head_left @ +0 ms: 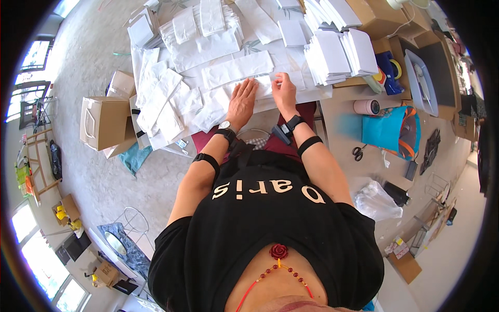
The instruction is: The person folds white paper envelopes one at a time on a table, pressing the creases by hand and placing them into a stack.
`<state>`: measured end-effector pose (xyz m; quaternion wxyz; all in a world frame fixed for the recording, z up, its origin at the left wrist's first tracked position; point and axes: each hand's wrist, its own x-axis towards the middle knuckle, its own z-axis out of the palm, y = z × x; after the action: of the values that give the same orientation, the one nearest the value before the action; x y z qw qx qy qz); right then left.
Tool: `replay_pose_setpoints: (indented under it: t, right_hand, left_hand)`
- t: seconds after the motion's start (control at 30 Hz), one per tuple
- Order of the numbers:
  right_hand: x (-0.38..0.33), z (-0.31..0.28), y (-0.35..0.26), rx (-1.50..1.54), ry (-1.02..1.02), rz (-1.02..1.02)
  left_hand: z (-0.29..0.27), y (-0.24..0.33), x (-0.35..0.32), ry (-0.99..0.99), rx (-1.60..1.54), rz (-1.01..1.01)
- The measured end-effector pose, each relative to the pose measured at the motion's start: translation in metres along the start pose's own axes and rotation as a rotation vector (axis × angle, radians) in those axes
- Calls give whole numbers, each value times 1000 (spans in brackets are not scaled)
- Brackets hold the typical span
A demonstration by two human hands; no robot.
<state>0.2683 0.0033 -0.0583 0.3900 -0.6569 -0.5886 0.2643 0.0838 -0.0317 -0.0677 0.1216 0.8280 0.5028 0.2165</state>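
My left hand (243,102) lies flat, fingers stretched out, on a white folded strip (264,86) near the table's front edge. To its right, my right hand (285,95) has its fingers bent together by the strip's right end; whether they grip it is hidden. A thin, see-through sleeve (299,79) shows just beyond my right fingers. Farther back lies another flat white packet (236,69). On the left of the table, loose white packets (165,104) lie in an overlapping heap.
Stacks of white sheets (328,57) stand at the table's right, with more white packets (200,44) at the back. Cardboard boxes (104,122) stand at the left. On the right are a blue bag (384,130), a pink cup (366,107), scissors (357,153) and a plastic bin (421,83).
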Motion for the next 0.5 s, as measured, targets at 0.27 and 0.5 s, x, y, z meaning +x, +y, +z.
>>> replay_pose_setpoints:
  t: [0.27,0.5]
  right_hand:
    - [1,30,17,296,-143,177]
    - [12,-2,-29,353,6,64]
  left_hand:
    - [0,1,3,3,10,21]
    - [2,1,2,21,14,-4]
